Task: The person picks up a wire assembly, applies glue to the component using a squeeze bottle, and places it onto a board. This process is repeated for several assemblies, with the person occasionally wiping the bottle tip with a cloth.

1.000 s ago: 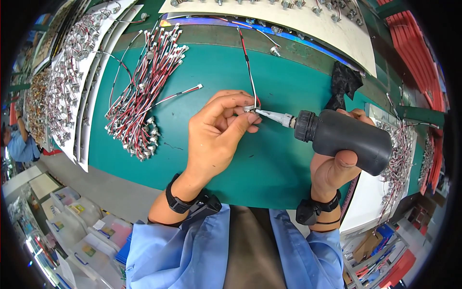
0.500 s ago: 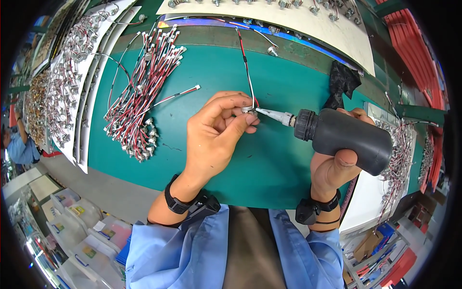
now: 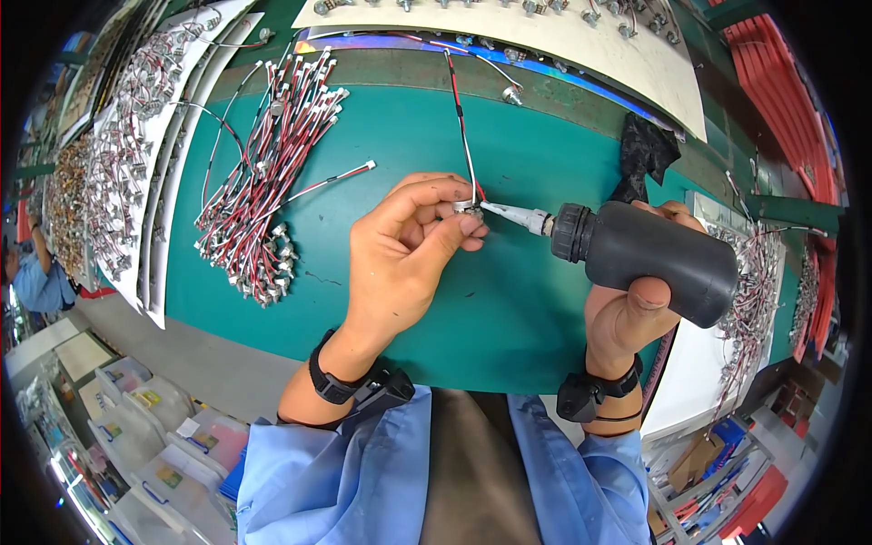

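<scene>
My left hand point(image 3: 400, 254) pinches a small round metal potentiometer point(image 3: 465, 207) between thumb and fingertips. From its top a red, black and white wire lead point(image 3: 460, 113) stands up and away from me. My right hand point(image 3: 627, 322) is wrapped round a black squeeze bottle point(image 3: 668, 262), tilted with its cap toward the left. The bottle's pale tapered nozzle point(image 3: 513, 214) has its tip at the potentiometer, beside the wire ends. Whether anything flows from the tip is too small to tell.
On the green mat point(image 3: 363, 118), a heap of wired potentiometers point(image 3: 272, 182) lies at left. A crumpled black bag point(image 3: 647, 159) is at the far right. White boards with more wired parts stand at the left point(image 3: 173, 182), far side point(image 3: 599, 68) and right point(image 3: 681, 381). A person's blue sleeve point(image 3: 44, 282) shows far left.
Almost nothing differs. Both hands, the potentiometer and the bottle have shifted very slightly to the left in the picture, with the nozzle tip still at the part.
</scene>
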Motion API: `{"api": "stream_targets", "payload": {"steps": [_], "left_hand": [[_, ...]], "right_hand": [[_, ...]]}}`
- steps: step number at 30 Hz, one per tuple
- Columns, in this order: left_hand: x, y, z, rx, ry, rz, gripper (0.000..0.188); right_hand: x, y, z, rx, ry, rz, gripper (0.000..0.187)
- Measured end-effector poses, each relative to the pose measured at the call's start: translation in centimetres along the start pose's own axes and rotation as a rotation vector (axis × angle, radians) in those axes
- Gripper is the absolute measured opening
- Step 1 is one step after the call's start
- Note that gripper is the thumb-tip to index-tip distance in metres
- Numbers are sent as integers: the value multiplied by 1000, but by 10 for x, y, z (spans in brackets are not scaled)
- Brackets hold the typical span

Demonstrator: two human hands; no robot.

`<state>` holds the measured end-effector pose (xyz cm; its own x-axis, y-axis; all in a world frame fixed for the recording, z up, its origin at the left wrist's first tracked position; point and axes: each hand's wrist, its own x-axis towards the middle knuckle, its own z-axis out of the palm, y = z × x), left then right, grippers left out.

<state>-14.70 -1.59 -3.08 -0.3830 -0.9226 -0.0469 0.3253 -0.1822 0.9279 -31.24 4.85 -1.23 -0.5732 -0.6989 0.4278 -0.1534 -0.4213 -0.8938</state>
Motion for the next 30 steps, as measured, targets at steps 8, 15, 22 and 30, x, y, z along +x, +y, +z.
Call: {"api": "stream_targets", "payload": {"steps": [8, 15, 22, 30], "left_hand": [[-1, 1, 1, 2, 0, -11, 17], [-1, 2, 1, 3, 2, -6, 16], [0, 2, 0, 6, -7, -7, 16], [-1, 1, 0, -6, 8, -34, 17]], "right_hand": [[0, 0, -2, -51, 2, -39, 73], [0, 2, -5, -62, 8, -67, 73], [2, 2, -5, -61, -10, -68, 73], [4, 4, -6, -14, -23, -75, 69]]}}
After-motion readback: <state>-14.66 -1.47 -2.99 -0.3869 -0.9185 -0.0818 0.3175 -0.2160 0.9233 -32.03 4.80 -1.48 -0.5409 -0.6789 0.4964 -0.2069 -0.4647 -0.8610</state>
